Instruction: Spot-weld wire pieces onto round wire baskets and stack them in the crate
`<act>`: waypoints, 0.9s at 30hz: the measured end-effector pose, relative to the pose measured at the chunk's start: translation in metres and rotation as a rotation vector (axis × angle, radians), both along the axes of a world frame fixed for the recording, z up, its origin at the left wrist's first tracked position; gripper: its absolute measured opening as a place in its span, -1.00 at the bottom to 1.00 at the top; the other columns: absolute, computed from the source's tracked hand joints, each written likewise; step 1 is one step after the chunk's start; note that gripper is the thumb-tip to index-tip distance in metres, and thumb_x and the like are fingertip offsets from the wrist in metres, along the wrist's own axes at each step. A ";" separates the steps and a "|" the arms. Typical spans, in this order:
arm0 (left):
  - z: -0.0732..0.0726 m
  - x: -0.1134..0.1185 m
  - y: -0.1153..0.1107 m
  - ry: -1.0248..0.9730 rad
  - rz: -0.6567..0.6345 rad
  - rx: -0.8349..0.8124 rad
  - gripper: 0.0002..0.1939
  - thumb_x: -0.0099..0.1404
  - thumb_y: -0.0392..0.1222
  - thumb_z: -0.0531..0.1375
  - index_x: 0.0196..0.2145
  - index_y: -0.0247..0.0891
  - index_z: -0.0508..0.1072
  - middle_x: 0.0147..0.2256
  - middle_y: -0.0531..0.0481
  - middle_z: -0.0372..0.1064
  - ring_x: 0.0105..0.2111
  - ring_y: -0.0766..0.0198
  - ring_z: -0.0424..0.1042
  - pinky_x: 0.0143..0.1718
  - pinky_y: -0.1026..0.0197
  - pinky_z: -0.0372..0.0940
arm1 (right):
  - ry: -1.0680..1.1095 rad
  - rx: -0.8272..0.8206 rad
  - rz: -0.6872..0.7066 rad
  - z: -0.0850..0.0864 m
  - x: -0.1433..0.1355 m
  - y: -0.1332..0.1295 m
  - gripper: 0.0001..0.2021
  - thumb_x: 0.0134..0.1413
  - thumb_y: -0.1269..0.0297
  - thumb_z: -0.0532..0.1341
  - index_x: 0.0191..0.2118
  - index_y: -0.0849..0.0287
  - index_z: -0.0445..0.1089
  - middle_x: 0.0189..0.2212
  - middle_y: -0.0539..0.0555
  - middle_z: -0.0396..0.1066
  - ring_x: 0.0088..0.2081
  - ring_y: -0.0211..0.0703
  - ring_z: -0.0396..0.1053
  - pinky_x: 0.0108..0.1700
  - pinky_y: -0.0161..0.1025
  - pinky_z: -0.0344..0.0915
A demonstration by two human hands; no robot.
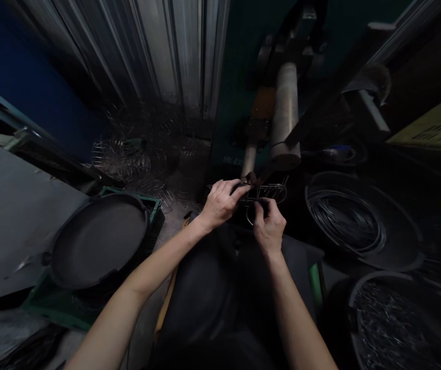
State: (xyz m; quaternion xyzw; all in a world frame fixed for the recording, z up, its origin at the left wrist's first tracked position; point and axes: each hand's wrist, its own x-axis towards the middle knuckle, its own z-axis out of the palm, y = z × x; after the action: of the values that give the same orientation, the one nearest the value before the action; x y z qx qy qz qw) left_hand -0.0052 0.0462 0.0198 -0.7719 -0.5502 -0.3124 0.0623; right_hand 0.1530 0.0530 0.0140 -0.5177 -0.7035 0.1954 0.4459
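Note:
A thin metal wire frame (pixel 277 191) with curved loops sits in front of the machine, just below its slim rod-like lower arm (pixel 249 160). My left hand (pixel 222 203) is closed on the frame's left side, fingers curled over the top. From below, my right hand (pixel 269 226) pinches the frame near its middle with thumb and fingers. Above both hands a thick pale metal cylinder (pixel 285 110) juts from the dark green machine (pixel 235 103). Where the wire meets the machine is dark and partly covered by my fingers.
To the left, a round black tub (pixel 100 241) rests on a green crate (pixel 58 303). Loose wire pieces (pixel 123 156) are heaped by the corrugated wall (pixel 158 51). On the right stand a basin of wire rings (pixel 343 221) and another of small metal pieces (pixel 393 329).

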 end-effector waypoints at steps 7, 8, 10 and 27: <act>0.006 -0.002 -0.002 -0.013 -0.014 -0.053 -0.51 0.17 -0.34 0.18 0.08 -0.22 0.28 0.01 -0.16 0.31 0.00 0.10 0.32 0.01 0.05 0.24 | 0.031 0.022 -0.007 0.000 -0.008 -0.002 -0.76 0.23 0.15 0.02 -0.27 0.18 0.33 -0.34 0.11 0.44 -0.30 -0.15 0.39 -0.20 -0.22 0.32; 0.007 -0.002 -0.002 -0.020 -0.012 -0.060 -0.50 0.16 -0.35 0.18 0.08 -0.23 0.27 0.01 -0.17 0.31 0.00 0.10 0.32 0.02 0.05 0.23 | 0.033 0.042 -0.003 0.002 -0.007 -0.003 -0.76 0.23 0.16 0.02 -0.26 0.18 0.34 -0.33 0.12 0.44 -0.28 -0.15 0.40 -0.19 -0.21 0.32; 0.007 -0.002 -0.001 -0.046 -0.006 -0.070 -0.48 0.13 -0.38 0.18 0.07 -0.22 0.25 0.01 -0.16 0.31 0.00 0.11 0.32 0.02 0.06 0.23 | 0.036 0.081 -0.028 0.005 -0.002 -0.008 -0.77 0.23 0.17 0.04 -0.22 0.19 0.35 -0.28 0.14 0.44 -0.23 -0.14 0.39 -0.17 -0.19 0.32; 0.030 0.030 -0.043 -0.132 -0.220 -0.579 -0.22 0.03 -0.37 0.21 0.18 -0.16 0.00 -0.01 -0.11 0.35 -0.04 0.07 0.41 -0.06 0.03 0.34 | -0.233 0.050 -0.184 0.027 0.107 -0.095 -0.75 0.13 0.07 0.17 -0.26 0.17 0.42 -0.35 0.10 0.45 -0.33 -0.14 0.40 -0.24 -0.21 0.32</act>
State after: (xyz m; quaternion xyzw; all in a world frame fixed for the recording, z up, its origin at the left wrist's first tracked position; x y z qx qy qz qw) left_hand 0.0244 0.0034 0.0493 -0.7905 -0.5322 -0.1973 -0.2300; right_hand 0.2598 -0.0420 0.0415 -0.5879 -0.7048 0.0747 0.3900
